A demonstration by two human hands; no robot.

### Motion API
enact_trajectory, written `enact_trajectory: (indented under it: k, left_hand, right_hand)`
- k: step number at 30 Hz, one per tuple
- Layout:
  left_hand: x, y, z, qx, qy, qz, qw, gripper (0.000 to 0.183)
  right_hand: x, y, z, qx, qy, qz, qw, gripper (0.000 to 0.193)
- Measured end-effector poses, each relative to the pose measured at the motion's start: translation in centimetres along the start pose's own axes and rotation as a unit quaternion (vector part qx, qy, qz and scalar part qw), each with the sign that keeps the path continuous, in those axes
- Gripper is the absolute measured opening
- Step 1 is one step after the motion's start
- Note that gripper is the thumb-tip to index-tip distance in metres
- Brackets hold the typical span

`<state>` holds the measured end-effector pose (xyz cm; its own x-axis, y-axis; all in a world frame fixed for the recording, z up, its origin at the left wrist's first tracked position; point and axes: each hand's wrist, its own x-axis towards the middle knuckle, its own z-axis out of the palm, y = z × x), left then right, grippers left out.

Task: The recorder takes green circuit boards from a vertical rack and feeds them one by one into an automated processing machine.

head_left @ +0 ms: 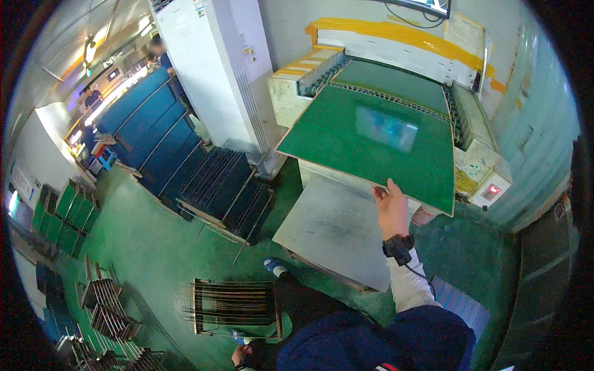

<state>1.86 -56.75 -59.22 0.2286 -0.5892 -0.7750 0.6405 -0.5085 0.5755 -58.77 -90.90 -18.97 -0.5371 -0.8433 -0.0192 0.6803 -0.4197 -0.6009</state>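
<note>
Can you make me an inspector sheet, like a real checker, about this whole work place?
Surface: grey tabletop, low, partly beneath the green panel's near side.
Things in hand: large green panel, shiny, reaching out from the machine's rollers; a second green panel lies beyond.
Clutter: slatted rack by the feet; more racks at lower left.
Hands: right hand pinches the near edge; left hand hangs low, its grip unclear.
Cables: thin cord at the right wrist device; dark wall cable up top.
Surroundings: white column, green floor, distant people.
</note>
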Motion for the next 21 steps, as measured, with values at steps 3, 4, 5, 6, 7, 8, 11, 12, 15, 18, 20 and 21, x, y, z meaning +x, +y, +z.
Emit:
enact_trajectory:
  k: [3,4,5,6,7,8,11,12,15,18,20,21]
  left_hand:
    - [-1.3,-1.0,1.2,0.289,0.048,0.118,0.949,0.028]
    - [-1.8,-1.0,1.8,0.378,0.059,0.157,0.910,0.031]
    - [-2.5,-0.9,2.3,0.463,0.079,0.194,0.861,0.033]
    - [-3.0,-0.6,2.6,0.532,0.097,0.206,0.816,0.033]
    - [-3.4,-0.1,2.9,0.572,0.106,0.201,0.788,0.034]
    - [-3.6,0.3,3.2,0.599,0.110,0.198,0.768,0.034]
    - [-4.4,1.1,4.0,0.625,0.114,0.192,0.748,0.034]
    - [-4.5,1.2,4.1,0.629,0.114,0.190,0.745,0.034]
    - [-4.9,1.4,4.5,0.639,0.113,0.186,0.738,0.035]
    - [-5.0,1.5,4.7,0.644,0.114,0.182,0.734,0.035]
    - [-5.1,1.4,4.8,0.647,0.113,0.179,0.733,0.035]
    - [-5.1,1.5,4.8,0.648,0.113,0.178,0.732,0.036]
  right_hand:
    - [0.9,-0.4,-1.0,-0.020,-0.021,-0.015,0.999,0.012]
    - [1.1,-0.5,-1.0,-0.019,-0.019,-0.025,0.999,0.012]
    - [1.4,-0.7,-1.0,-0.018,-0.018,-0.034,0.999,0.012]
    - [1.6,-0.9,-0.8,-0.013,-0.006,-0.029,0.999,0.012]
    - [1.8,-1.1,-0.7,-0.008,0.005,-0.023,1.000,0.012]
    - [2.0,-1.2,-0.5,-0.002,0.016,-0.017,1.000,0.012]
    - [2.6,-1.4,-0.7,-0.005,-0.003,-0.018,1.000,0.013]
    - [2.7,-1.4,-0.6,0.002,0.007,-0.019,1.000,0.013]
    - [2.7,-1.5,-0.1,0.012,0.029,-0.018,0.999,0.014]
    - [3.1,-1.4,-0.2,0.008,0.034,-0.016,0.999,0.013]
    - [3.3,-1.2,-0.5,0.010,0.035,-0.019,0.999,0.012]
    - [3.5,-1.1,-0.7,0.009,0.034,-0.019,0.999,0.012]
